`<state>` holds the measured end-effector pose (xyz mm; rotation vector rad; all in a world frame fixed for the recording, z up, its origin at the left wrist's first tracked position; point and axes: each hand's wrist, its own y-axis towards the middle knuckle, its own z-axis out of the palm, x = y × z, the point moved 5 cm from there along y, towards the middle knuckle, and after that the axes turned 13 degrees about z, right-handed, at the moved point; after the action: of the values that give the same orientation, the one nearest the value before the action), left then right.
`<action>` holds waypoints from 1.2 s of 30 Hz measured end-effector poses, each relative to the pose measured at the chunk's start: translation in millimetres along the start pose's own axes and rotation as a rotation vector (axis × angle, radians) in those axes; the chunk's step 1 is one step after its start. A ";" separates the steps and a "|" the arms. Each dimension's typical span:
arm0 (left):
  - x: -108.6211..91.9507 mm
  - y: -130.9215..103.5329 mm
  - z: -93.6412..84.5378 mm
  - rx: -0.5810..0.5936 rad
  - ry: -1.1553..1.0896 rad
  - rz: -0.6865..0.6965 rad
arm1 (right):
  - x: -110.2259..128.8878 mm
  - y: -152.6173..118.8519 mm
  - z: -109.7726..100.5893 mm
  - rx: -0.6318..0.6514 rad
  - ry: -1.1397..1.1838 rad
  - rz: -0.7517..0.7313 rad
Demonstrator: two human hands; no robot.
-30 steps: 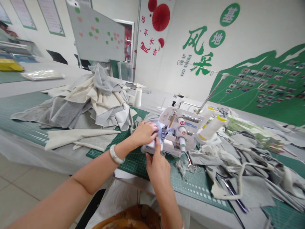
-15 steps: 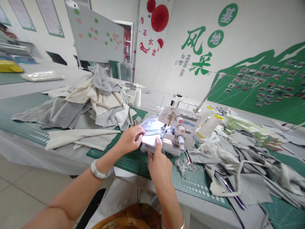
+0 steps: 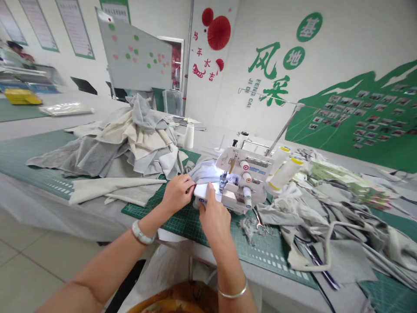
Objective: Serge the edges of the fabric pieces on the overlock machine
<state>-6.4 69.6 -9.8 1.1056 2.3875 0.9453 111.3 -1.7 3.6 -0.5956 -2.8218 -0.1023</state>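
Observation:
A white sewing machine (image 3: 244, 178) stands on the green cutting mat (image 3: 185, 226), its lamp lighting the needle area. Grey fabric (image 3: 203, 171) lies at the left of the presser foot. My left hand (image 3: 177, 191) pinches the near edge of this fabric at the machine's left corner. My right hand (image 3: 215, 217) is at the front of the machine bed, its index finger stretched toward the fabric beside the presser foot, the thumb lower at the bed's front edge.
A heap of grey and cream fabric pieces (image 3: 130, 139) lies at the left, a thread cone (image 3: 189, 135) behind. Thread cones (image 3: 286, 171), scissors (image 3: 259, 224), lint (image 3: 249, 228), tweezers (image 3: 322, 267) and fabric scraps (image 3: 325, 208) lie at the right. A person (image 3: 14, 54) is far left.
The view has shifted slightly. My right hand has moved a little left, away from the presser foot. My left hand still pinches the fabric, and more grey fabric shows behind it.

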 end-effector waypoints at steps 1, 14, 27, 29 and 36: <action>-1.4 0.2 -3.2 -0.040 -0.007 0.022 | -0.3 0.0 -1.1 0.012 0.003 0.000; -20.5 13.2 -31.5 -0.089 -0.140 0.063 | -4.2 4.2 2.1 0.051 0.042 -0.009; 8.2 -29.6 -63.7 0.374 0.167 -0.117 | -9.8 3.3 1.7 -0.008 -0.029 0.014; 24.0 -42.3 -90.0 0.226 0.313 -0.195 | -10.4 3.4 2.3 -0.007 -0.028 0.010; 39.5 -64.2 -165.3 0.092 0.193 -0.444 | -14.4 3.2 5.0 0.014 0.033 0.003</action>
<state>-157.1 -0.9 63.2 0.4869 2.6929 0.8197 124.1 -3.7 -5.0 -0.5903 -2.7870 -0.0909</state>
